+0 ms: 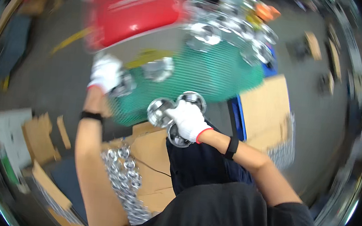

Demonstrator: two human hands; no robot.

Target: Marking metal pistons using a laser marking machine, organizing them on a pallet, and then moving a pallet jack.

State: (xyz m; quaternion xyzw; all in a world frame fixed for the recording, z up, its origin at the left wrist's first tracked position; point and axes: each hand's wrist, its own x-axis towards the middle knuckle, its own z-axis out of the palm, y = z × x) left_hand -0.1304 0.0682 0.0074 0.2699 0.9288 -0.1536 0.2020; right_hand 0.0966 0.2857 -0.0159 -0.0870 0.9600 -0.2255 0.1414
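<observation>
White gloves with red cuffs cover both hands. My right hand is closed around three shiny, round, cup-like metal parts: one metal part at its left, a second metal part above it, and a third metal part below. Farther left, my left hand is blurred by motion and grips another round metal part at its right side; its fingertips are hard to make out. Beneath both hands lies a green ribbed mat. A separate metal part rests on it between the hands.
A red lidded box stands at the far left of the mat. Many shiny parts crowd the mat's far side, near an orange piece. Below, cardboard holds a pile of metal parts. More cardboard lies right.
</observation>
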